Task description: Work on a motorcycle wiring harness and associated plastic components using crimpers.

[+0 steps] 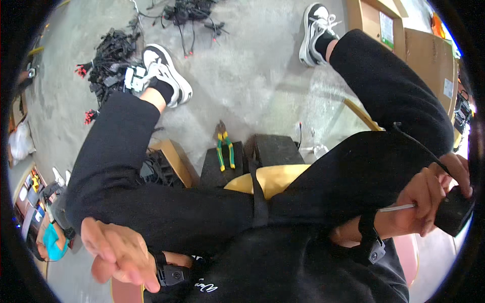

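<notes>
My left hand (118, 255) is over my left thigh at the lower left, its fingers loosely bent and apart, with nothing seen in it. At the right edge, my right hand (427, 194) is closed around a black block-shaped device (454, 212). From that hand a black cable (417, 143) runs up across my right knee. A thin metal rod (398, 207) also sticks out of the right hand; its other end is hidden by the fingers. Both wrists wear straps with small black cameras.
Pliers with green and yellow handles (225, 149) lie on a black block (209, 174) between my legs. Bundled black cables (113, 55) lie beside my left shoe, more cables (187, 12) beyond. Cardboard boxes (427, 63) stand at the right. A person in a turquoise top (53, 242) is far left.
</notes>
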Available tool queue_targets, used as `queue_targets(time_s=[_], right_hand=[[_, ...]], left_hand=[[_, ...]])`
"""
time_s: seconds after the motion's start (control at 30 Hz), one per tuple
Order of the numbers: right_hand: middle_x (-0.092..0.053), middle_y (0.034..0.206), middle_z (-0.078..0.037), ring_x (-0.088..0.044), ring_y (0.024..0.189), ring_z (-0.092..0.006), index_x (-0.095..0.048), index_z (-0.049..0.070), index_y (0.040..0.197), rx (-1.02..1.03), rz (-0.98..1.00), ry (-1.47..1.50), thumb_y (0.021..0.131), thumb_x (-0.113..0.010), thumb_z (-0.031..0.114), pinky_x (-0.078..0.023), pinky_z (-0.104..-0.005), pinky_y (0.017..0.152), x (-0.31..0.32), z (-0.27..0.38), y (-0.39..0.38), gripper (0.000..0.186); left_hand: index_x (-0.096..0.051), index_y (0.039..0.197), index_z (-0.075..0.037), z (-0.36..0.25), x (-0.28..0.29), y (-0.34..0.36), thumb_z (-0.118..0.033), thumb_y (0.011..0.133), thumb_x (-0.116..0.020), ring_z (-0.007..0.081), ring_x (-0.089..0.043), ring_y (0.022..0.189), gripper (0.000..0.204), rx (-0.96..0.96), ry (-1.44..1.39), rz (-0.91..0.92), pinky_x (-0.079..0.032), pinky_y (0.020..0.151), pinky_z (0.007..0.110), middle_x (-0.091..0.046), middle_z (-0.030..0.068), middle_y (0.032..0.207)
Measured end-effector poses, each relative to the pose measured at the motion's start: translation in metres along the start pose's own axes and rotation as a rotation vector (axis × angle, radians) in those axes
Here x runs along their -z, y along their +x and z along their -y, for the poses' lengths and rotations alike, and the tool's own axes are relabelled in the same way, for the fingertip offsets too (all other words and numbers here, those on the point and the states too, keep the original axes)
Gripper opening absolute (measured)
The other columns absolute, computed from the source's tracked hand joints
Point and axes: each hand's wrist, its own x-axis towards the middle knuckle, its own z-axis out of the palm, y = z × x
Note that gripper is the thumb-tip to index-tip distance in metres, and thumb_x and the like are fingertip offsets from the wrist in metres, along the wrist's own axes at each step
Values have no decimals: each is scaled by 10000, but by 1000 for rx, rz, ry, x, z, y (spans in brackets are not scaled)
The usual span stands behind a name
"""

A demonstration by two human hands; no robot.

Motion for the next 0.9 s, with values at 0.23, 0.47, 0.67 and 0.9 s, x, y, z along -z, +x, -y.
queue_targets(time_s=[0.23, 0.47, 0.67, 0.9], right_hand=[[-542, 1043, -135, -546, 437, -177, -368, 21, 1100, 348, 22, 213, 773, -657, 151, -365, -190, 293, 14, -9, -16, 455], [-522, 757, -119, -389, 253, -66, -363, -9, 939, 145, -103, 17, 884, -411, 94, -245, -151, 202, 4, 9, -6, 126], [-509, 776, -100, -363, 278, -52, -365, 5, 955, 40, -86, -41, 869, -419, 59, -235, -153, 217, 3, -6, 1, 115], [-504, 816, -94, -351, 320, -50, -371, 19, 974, -37, -97, -96, 874, -417, 61, -238, -160, 240, 0, -15, 1, 117]], left_hand=[[-411, 867, 52, 20, -21, -4, -337, 919, -373, 267, -478, 392, 394, -229, 75, -183, -421, 364, 314, -474, 152, 667], [-459, 1034, 64, 25, -24, -2, 29, 828, -479, 333, -631, 673, 210, -75, 474, -275, -539, 597, 419, -591, 262, 798], [-428, 783, -14, 34, -25, -2, 31, 795, -618, 146, -553, 552, 195, -337, 787, -425, -492, 412, 226, -474, 102, 717], [-440, 785, -24, 20, -21, -10, 25, 780, -635, 144, -508, 577, 201, -327, 614, -347, -482, 477, 222, -476, 95, 758]])
